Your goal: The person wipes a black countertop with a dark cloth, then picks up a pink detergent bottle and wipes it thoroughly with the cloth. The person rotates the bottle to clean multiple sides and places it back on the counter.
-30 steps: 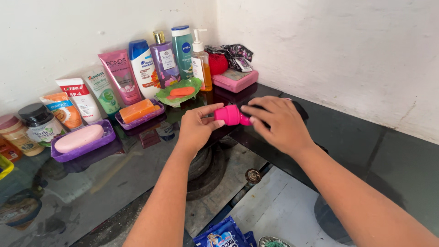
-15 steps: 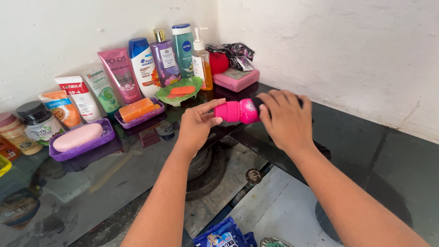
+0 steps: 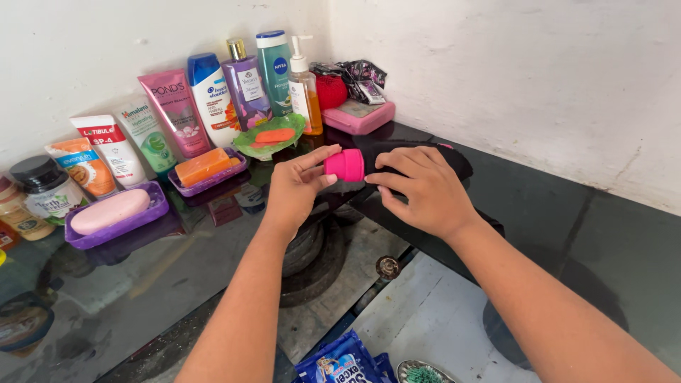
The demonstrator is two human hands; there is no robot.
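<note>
Centre of frame: left hand (image 3: pixel 294 188) pinches the pink cap (image 3: pixel 345 164) of a black bottle (image 3: pixel 418 154), which the right hand (image 3: pixel 425 191) grips above the dark desk (image 3: pixel 142 276); toiletries line the upper left

Black bottle (image 3: pixel 454 157) body mostly covered by right hand (image 3: pixel 425 190); only pink cap (image 3: pixel 345 164) and far end show. Blue packet (image 3: pixel 347 365) and green-bristled brush (image 3: pixel 423 374) cut by bottom edge. Jars (image 3: pixel 21 213) at left edge partly out of frame.
</note>
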